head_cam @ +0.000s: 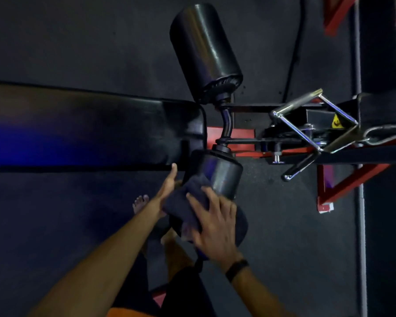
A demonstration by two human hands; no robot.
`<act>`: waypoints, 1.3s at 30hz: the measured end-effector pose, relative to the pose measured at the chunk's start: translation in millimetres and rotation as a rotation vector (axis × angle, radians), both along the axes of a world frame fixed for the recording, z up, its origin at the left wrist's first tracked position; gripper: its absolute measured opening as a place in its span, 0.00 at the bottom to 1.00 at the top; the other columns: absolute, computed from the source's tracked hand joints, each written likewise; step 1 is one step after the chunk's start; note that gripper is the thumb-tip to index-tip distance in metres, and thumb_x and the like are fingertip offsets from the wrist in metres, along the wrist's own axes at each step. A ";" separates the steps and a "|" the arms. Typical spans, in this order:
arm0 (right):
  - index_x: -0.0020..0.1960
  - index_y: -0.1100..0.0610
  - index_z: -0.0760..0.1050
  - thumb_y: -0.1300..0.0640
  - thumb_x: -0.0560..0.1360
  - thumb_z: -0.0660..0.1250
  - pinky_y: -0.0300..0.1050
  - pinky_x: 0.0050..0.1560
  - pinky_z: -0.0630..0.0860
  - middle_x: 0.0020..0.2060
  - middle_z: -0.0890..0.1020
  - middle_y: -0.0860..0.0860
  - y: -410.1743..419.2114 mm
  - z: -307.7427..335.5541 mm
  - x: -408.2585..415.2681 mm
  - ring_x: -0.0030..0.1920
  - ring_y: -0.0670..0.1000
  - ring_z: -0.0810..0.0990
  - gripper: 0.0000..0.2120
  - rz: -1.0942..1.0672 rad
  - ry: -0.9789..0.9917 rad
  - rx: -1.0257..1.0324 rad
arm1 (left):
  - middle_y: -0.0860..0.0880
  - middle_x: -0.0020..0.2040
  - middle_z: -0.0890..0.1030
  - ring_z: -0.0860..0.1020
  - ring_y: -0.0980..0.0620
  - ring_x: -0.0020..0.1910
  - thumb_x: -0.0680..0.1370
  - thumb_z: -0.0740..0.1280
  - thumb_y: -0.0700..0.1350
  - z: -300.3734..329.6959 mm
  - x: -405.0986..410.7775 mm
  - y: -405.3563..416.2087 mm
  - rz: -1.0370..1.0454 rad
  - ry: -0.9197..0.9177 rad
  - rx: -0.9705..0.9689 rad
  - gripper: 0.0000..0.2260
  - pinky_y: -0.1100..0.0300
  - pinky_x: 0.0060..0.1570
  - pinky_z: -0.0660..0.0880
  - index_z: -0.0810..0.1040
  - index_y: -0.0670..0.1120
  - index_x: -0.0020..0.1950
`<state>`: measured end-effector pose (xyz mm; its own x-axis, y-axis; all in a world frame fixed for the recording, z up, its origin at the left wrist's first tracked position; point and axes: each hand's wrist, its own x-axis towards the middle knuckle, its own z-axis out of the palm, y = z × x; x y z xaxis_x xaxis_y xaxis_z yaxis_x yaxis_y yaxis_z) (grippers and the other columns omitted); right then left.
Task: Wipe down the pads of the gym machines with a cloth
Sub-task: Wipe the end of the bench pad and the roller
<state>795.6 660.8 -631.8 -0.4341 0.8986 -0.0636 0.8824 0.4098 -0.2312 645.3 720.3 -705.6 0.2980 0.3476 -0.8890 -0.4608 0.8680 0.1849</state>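
A dark blue cloth (185,202) lies draped over the near black roller pad (222,177) of a gym machine. My right hand (215,225) presses flat on the cloth with its fingers spread. My left hand (168,186) is held beside the pad's left side, fingers straight, touching the cloth's edge. A second black roller pad (204,49) sticks out on the far side of the same bar. The long black bench pad (89,126) runs off to the left.
A chrome close-grip cable handle (311,126) rests on the black and red machine frame (352,156) at right. A chain (389,131) leads off right. My bare feet (141,203) stand on the dark rubber floor (55,225) below the pad.
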 end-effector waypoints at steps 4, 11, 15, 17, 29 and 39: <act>0.71 0.49 0.71 0.48 0.69 0.63 0.56 0.56 0.67 0.67 0.68 0.59 38.1 -1.1 26.8 0.57 0.63 0.73 0.30 -0.067 0.134 0.033 | 0.42 0.49 0.84 0.81 0.43 0.47 0.76 0.48 0.75 0.0 -6.9 -5.0 0.004 0.209 0.016 0.42 0.54 0.47 0.75 0.82 0.39 0.55; 0.72 0.52 0.72 0.49 0.74 0.68 0.56 0.60 0.68 0.67 0.69 0.63 68.0 -16.2 22.2 0.59 0.63 0.70 0.27 -0.439 0.364 0.105 | 0.46 0.41 0.84 0.80 0.50 0.39 0.80 0.45 0.70 -0.4 1.5 -14.7 0.039 0.486 0.101 0.37 0.57 0.37 0.72 0.82 0.43 0.50; 0.77 0.44 0.62 0.51 0.71 0.66 0.53 0.63 0.65 0.70 0.65 0.59 -46.6 -17.4 20.0 0.61 0.62 0.69 0.35 -0.495 0.392 -0.042 | 0.39 0.53 0.83 0.81 0.44 0.48 0.78 0.46 0.72 -3.1 4.9 -9.5 0.035 0.289 0.005 0.40 0.54 0.51 0.77 0.81 0.41 0.59; 0.76 0.44 0.64 0.52 0.71 0.65 0.57 0.63 0.67 0.70 0.65 0.58 -33.9 -16.6 18.2 0.63 0.61 0.68 0.33 -0.511 0.455 -0.056 | 0.38 0.58 0.83 0.82 0.42 0.55 0.78 0.47 0.72 4.9 7.8 -8.6 -0.024 0.244 0.051 0.41 0.52 0.57 0.78 0.80 0.39 0.61; 0.77 0.50 0.66 0.45 0.78 0.64 0.45 0.67 0.61 0.69 0.67 0.58 -55.8 -25.7 15.8 0.67 0.59 0.67 0.28 -0.661 0.512 -0.007 | 0.49 0.30 0.81 0.79 0.55 0.27 0.82 0.46 0.67 -4.4 10.5 -10.6 0.080 0.328 0.103 0.34 0.66 0.29 0.74 0.79 0.43 0.45; 0.74 0.51 0.71 0.46 0.76 0.65 0.58 0.59 0.69 0.66 0.72 0.62 95.9 -14.7 1.7 0.60 0.64 0.71 0.27 -0.626 0.233 0.176 | 0.46 0.66 0.80 0.78 0.47 0.65 0.76 0.48 0.74 -3.6 27.0 -28.0 0.100 0.383 0.138 0.39 0.48 0.71 0.70 0.74 0.47 0.72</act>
<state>797.3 756.7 -646.5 0.1851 0.9729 0.1387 0.9004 -0.1114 -0.4205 672.3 692.3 -709.2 -0.0865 0.4819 -0.8719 -0.4170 0.7773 0.4710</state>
